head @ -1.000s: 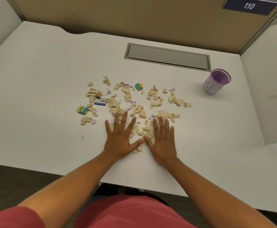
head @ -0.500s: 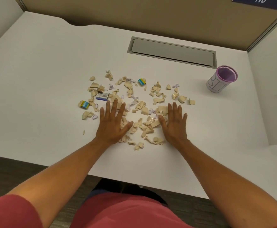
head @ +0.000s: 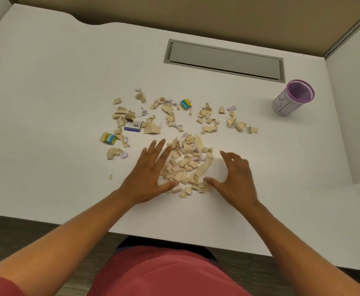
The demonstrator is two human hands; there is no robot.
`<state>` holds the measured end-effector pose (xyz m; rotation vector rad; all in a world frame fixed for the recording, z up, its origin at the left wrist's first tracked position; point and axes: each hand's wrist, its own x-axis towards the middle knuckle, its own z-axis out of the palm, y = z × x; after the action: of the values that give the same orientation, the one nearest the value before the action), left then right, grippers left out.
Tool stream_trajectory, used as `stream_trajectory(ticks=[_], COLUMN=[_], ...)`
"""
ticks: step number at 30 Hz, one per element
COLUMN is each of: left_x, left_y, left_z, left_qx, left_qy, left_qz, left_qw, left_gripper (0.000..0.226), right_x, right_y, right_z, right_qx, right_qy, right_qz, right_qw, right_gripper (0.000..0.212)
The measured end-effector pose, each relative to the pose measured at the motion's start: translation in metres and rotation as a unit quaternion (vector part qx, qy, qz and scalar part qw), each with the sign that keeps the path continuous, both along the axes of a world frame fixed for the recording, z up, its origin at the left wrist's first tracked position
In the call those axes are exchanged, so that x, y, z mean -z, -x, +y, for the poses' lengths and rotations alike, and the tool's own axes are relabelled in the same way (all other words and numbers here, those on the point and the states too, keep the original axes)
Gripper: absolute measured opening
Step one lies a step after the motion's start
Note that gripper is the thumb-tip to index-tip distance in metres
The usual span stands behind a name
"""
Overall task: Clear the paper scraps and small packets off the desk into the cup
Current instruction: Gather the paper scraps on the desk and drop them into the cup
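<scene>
A heap of tan and pale lilac torn paper scraps (head: 187, 165) lies on the white desk (head: 46, 82), and both hands flank it. The left hand (head: 149, 176) rests flat on the desk against the heap's left edge, fingers straight and spread, thumb reaching under the heap's near side. The right hand (head: 236, 178) stands at the heap's right edge, fingers loosely bent and blurred, thumb stretched toward the heap; it holds nothing.

Beyond the heap, more tan scraps lie scattered in a loose band. Among them, left of the heap, sit a small blue-and-white cardboard packet (head: 133, 126) and a small teal-and-yellow packet (head: 108, 138); another teal-and-yellow packet (head: 185, 104) lies straight behind the heap.

The purple-rimmed mesh cup wrapped in white paper (head: 292, 98) stands upright well to the right of the heap and farther back. A long grey recessed cable flap (head: 224, 58) is set into the desk behind the heap.
</scene>
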<state>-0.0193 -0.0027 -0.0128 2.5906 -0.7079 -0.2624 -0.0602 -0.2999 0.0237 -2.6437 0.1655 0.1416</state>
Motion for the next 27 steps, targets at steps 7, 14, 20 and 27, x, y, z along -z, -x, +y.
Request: stream_trajectory(ticks=[7, 14, 20, 27], left_x=[0.012, 0.005, -0.011, -0.018], left_y=[0.001, -0.054, -0.077, -0.063], left_z=[0.010, -0.018, -0.007, -0.033], left_qx=[0.077, 0.087, 0.127, 0.157], left_qy=[-0.138, -0.080, -0.046, -0.182], left_qz=[-0.028, 0.008, 0.024, 0.001], left_qw=[0.987, 0.993, 0.990, 0.971], left_gripper=[0.105, 0.112, 0.137, 0.102], right_x=[0.011, -0.008, -0.039, -0.020], right_y=[0.008, -0.032, -0.061, -0.055], right_z=[0.032, 0.048, 0.039, 0.082], right_qx=[0.081, 0.097, -0.053, -0.144], right_qy=[-0.121, -0.194, -0.002, 0.195], right_qz=[0.115, 0.052, 0.087, 0.154], right_qw=[0.983, 0.975, 0.995, 0.958], right_gripper=[0.108, 0.088, 0.129, 0.091])
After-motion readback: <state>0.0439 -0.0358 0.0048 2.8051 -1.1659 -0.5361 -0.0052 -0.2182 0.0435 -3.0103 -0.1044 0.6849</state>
